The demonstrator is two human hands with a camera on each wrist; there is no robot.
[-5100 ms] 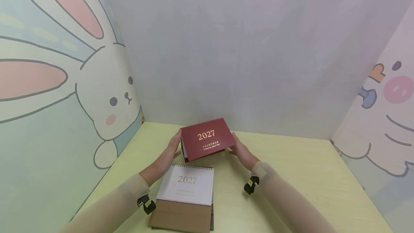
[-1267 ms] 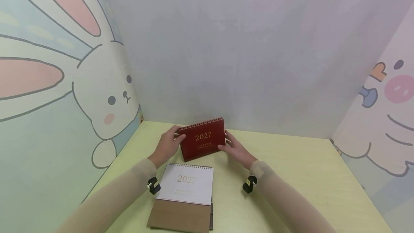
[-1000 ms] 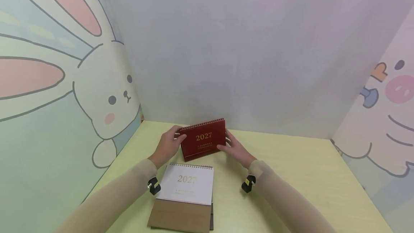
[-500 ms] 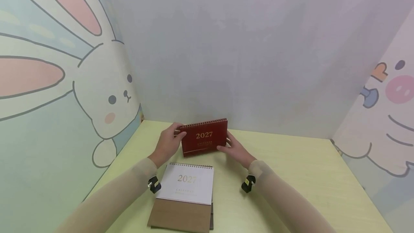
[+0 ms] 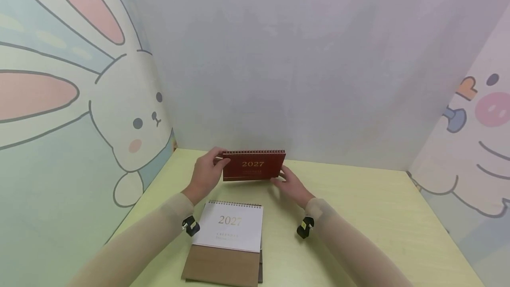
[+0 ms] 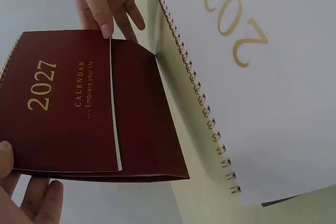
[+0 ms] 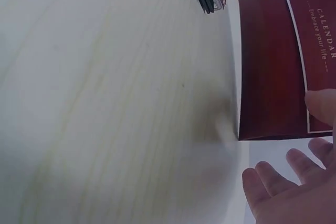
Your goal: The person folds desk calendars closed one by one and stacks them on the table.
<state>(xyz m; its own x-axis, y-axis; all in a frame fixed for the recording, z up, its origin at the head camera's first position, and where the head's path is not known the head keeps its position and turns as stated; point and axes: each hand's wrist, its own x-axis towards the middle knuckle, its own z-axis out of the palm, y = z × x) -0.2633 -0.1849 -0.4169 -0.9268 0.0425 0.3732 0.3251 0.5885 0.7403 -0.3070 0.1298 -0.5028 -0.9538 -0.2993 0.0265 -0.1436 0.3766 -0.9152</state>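
Observation:
A dark red spiral desk calendar [image 5: 254,166] with gold "2027" lettering stands nearly upright at the back of the table, its spiral along the top. My left hand [image 5: 205,174] pinches its upper left end, thumb in front and fingers behind. At the lower right corner my right hand [image 5: 294,188] holds it; in the right wrist view the thumb [image 7: 321,107] lies on the front page while the other fingers spread out past the side. I cannot tell whether the calendar's base touches the table. Nearer to me lies a white desk calendar [image 5: 229,227] on its brown stand.
Beneath the white calendar shows the dark edge of another item [image 5: 260,267]. The pale yellow table [image 5: 366,225] meets a light cloth wall [image 5: 295,65] just behind the red calendar. Printed cartoon panels flank both sides, with a rabbit [image 5: 127,114] on the left.
Earlier the red calendar was tilted, its left end lower and nearer. Now it is level and farther back, leaning more upright, its lower edge higher in view. The white calendar has not moved.

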